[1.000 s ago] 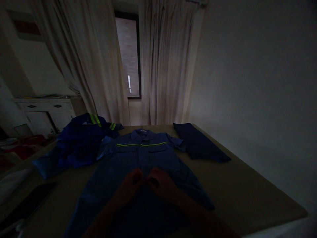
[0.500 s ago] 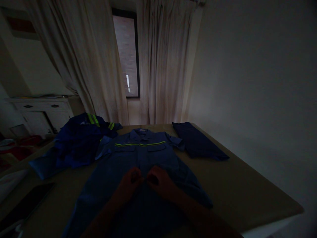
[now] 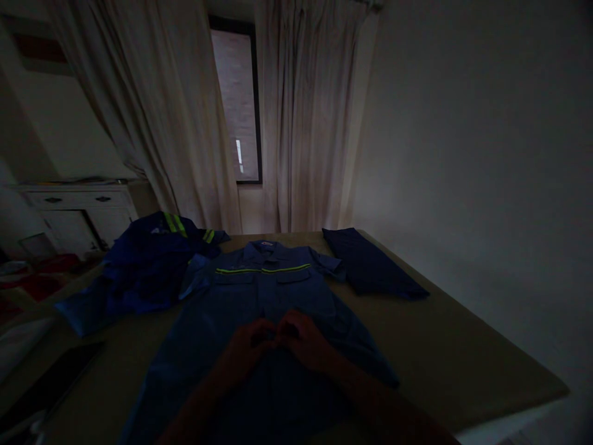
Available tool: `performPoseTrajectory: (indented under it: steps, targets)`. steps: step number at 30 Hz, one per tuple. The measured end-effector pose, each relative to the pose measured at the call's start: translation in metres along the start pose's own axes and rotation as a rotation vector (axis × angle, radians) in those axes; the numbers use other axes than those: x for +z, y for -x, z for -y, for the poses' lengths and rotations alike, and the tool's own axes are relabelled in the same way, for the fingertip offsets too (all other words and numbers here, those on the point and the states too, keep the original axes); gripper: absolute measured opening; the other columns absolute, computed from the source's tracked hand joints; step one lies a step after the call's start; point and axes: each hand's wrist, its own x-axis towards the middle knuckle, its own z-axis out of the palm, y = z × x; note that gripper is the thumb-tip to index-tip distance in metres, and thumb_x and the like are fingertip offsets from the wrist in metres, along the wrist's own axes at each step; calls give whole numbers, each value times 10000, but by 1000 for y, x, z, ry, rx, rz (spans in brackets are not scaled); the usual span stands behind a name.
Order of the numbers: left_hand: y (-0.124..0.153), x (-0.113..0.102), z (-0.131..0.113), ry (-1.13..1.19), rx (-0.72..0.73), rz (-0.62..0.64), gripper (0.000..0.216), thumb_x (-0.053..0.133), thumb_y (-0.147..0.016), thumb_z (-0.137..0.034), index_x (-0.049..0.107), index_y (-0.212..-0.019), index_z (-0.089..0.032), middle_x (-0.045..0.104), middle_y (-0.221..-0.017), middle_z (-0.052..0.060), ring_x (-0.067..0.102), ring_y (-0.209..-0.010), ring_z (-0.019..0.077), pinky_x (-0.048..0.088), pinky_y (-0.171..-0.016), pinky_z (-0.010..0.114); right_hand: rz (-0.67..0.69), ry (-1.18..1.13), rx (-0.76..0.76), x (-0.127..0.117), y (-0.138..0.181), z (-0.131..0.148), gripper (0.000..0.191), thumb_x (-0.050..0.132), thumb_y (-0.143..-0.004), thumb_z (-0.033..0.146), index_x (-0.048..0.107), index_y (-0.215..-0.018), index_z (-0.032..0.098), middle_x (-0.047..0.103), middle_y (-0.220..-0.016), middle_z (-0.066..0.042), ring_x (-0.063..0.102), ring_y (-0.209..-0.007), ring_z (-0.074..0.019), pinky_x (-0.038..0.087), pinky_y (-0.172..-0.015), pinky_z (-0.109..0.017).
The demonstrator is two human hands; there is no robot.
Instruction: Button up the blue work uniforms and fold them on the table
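Left hand (image 3: pixel 248 346) and right hand (image 3: pixel 301 339), still pinched together on blue reflective-striped work shirt (image 3: pixel 264 290) placket; edged slightly up-shirt.

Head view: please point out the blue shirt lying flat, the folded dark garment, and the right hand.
blue shirt (image 3: pixel 278 290): head view, on its front placket.
folded dark garment (image 3: pixel 368 264): head view, on its middle.
right hand (image 3: pixel 303 339): head view, on its back.

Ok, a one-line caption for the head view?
Both hands, left hand and right hand, meet at the front placket of a blue work shirt.
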Motion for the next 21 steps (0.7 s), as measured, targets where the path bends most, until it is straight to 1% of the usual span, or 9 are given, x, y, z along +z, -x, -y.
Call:
performPoseTrajectory:
  steps: [2,7,10,12,14,17,21]
  targets:
    - [0,1,-1,-49,5,-9,315,616,-867,-449,696,-1082,-232,704,-887,18,640,-848,211,466,-773,307,4,9,4,1,0,-1,140,736,-792,98,675,-860,204,616,-837,23,580,-773,-142,415,-697,-244]
    - [0,3,-2,-143,-3,-13,336,622,-859,-355,625,-1180,-257,697,-919,10,642,-859,203,451,-752,295,35,97,-73,2,4,4,168,725,-790,73,660,-880,200,613,-890,6,581,-807,-147,418,-734,-251]
    - [1,3,-3,-171,1,-8,355,621,-849,-304,596,-1200,-257,675,-875,-7,630,-817,189,439,-726,287,51,156,-88,2,6,8,147,709,-819,88,650,-891,202,612,-916,-3,581,-828,-152,419,-750,-256]
    - [1,3,-3,-144,10,-17,345,629,-845,-306,598,-1182,-240,672,-870,-3,622,-805,186,441,-725,286,55,180,-131,2,6,9,132,684,-850,98,640,-912,205,606,-927,-5,577,-835,-152,421,-760,-258]
    - [1,3,-3,-76,32,-17,337,647,-842,-327,610,-1161,-226,691,-928,20,626,-840,193,453,-754,295,52,191,-177,1,5,7,117,664,-875,116,629,-936,210,601,-931,-7,576,-840,-153,425,-766,-260]
    - [1,4,-3,15,53,-5,311,679,-832,-360,646,-1112,-229,710,-993,35,634,-898,209,462,-799,311,23,202,-208,0,4,1,107,663,-869,151,613,-940,212,597,-914,-10,576,-831,-159,427,-747,-262]
    - [0,6,-3,3,9,-28,241,650,-844,-359,655,-1048,-229,697,-892,15,636,-858,207,453,-765,308,36,207,-235,-1,3,-2,82,650,-867,197,605,-934,209,599,-890,-16,570,-798,-161,424,-711,-260]
